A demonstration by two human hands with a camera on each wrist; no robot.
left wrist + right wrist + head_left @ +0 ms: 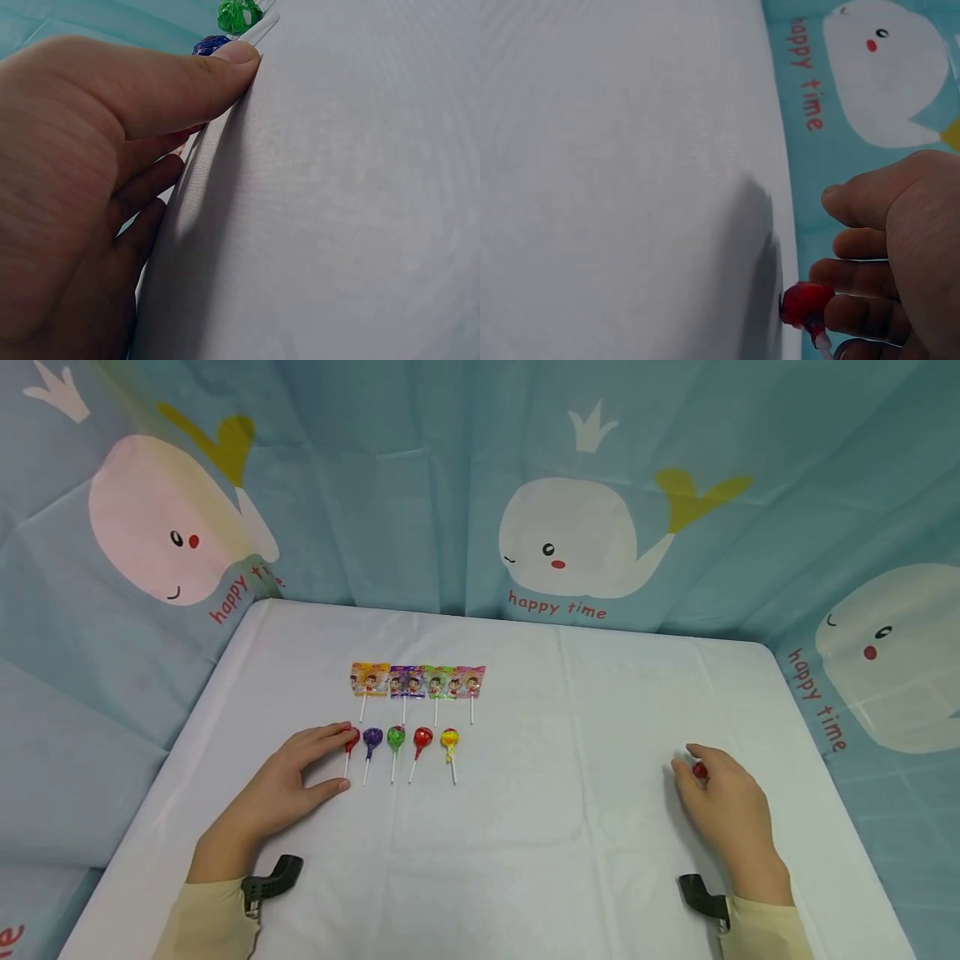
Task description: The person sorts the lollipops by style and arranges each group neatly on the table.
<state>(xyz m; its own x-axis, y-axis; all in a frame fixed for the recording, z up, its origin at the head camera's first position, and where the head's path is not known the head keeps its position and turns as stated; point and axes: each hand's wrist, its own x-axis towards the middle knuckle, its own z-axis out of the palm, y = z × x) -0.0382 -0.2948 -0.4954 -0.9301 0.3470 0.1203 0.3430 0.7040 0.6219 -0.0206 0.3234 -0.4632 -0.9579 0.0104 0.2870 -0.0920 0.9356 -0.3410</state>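
My left hand (296, 772) reaches the left end of a row of wrapped lollipops. Its fingers touch the candy of a red lollipop (351, 742), while the thumb lies apart, near the stick's lower end. Beside it lie a purple lollipop (372, 739), a green lollipop (396, 737), another red lollipop (423, 738) and a yellow lollipop (450, 740). Far to the right, my right hand (727, 806) hovers low with curled fingers about a red lollipop (806, 304). Its stick runs behind the lower fingers, with the thumb apart; most of the stick is hidden.
Behind the row lie several flat lollipops in printed wrappers, among them an orange one (371, 679) and a pink one (470, 682). All rest on a white-covered table (510, 860). A blue whale-print curtain (420, 510) stands behind the table and along its sides.
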